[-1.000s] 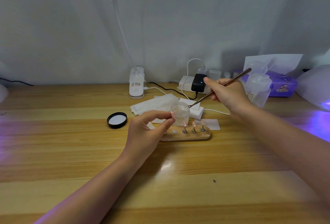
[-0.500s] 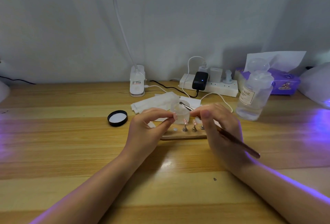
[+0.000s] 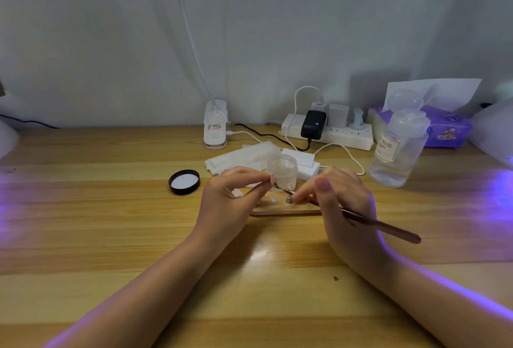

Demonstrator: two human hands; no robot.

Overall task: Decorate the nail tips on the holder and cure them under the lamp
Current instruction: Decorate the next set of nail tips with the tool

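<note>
A small clear jar [image 3: 282,172] stands just behind the wooden nail tip holder [image 3: 286,211]. My left hand [image 3: 231,200] grips the jar's lower left side with thumb and fingertips. My right hand [image 3: 341,203] pinches a thin dark brush [image 3: 383,227], handle pointing back right. Its tip lies low, by a metal nail tip stand [image 3: 288,200] on the holder. My fingers hide most of the other stands. The white curing lamp [image 3: 495,131] sits at the far right edge, casting purple light.
The jar's black lid [image 3: 184,182] lies left of my hands. Folded white wipes [image 3: 241,156], a desk lamp base [image 3: 215,131] and a power strip [image 3: 327,132] with cables lie behind. A clear liquid bottle [image 3: 398,150] and purple tissue box [image 3: 447,129] stand at right.
My right hand came down from a raised position; the brush tip left the jar's mouth and dropped to the stands on the holder. My left hand stayed at the jar.
</note>
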